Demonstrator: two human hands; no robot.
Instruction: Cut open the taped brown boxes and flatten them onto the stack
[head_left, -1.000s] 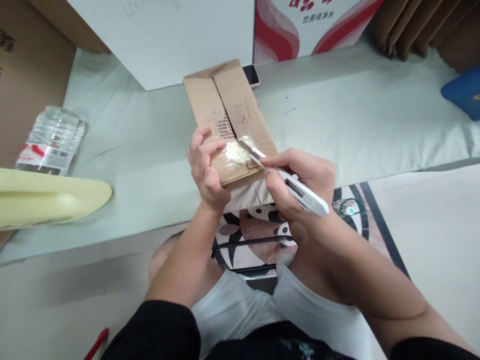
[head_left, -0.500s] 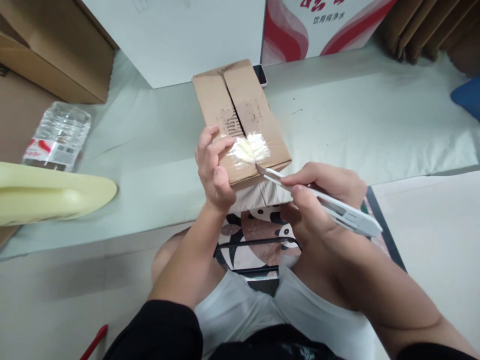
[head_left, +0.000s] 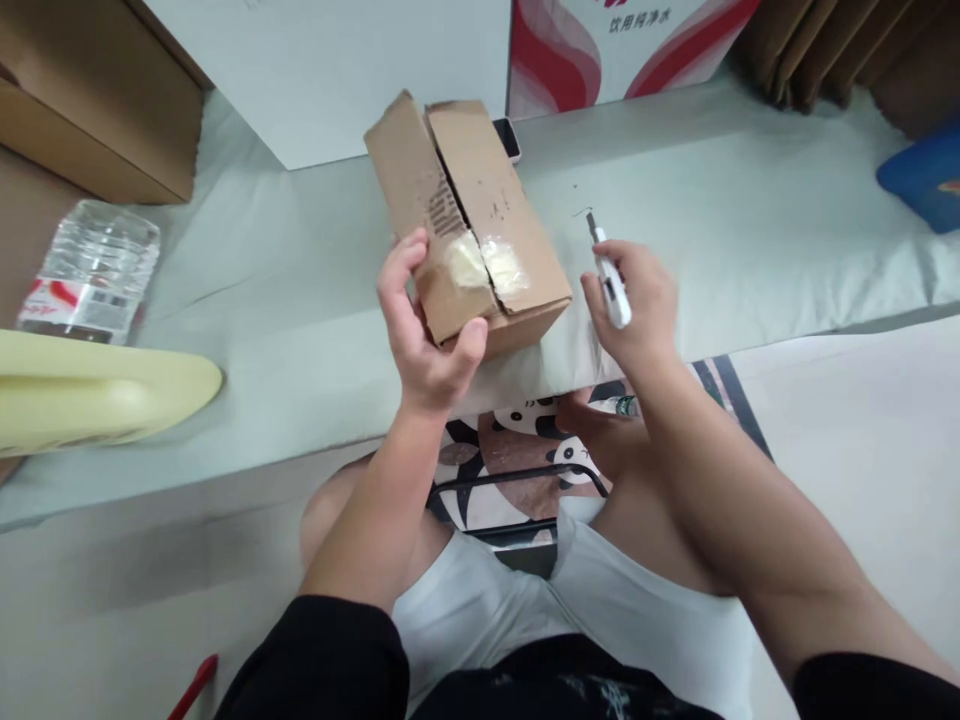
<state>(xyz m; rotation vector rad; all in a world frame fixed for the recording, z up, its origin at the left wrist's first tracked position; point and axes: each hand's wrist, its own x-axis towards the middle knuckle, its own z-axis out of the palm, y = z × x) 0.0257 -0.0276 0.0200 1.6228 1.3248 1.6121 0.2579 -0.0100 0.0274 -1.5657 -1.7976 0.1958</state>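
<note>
A brown cardboard box (head_left: pixel 499 200) sits on the pale green cloth in front of me. Its two top flaps are parted along the middle seam, and the left flap is slightly raised. Whitish tape (head_left: pixel 466 262) near the close end is split at the seam. My left hand (head_left: pixel 427 325) grips the near left corner, thumb on the front and fingers along the left side. To the right of the box, apart from it, my right hand (head_left: pixel 637 300) is closed around a white utility knife (head_left: pixel 613 290) whose blade is out and points away from me.
On the left lie a clear plastic bottle (head_left: pixel 94 270) and a pale yellow object (head_left: pixel 105 390). White cartons (head_left: pixel 360 70) stand behind the box, with a phone-like device (head_left: pixel 508 140) at their foot. A blue object (head_left: pixel 922 180) is at far right. Something red (head_left: pixel 193 688) is low on the left.
My right hand has drawn the knife off the box's near edge and moved it up and right. The tape has come apart at the seam, and the left flap has lifted.
</note>
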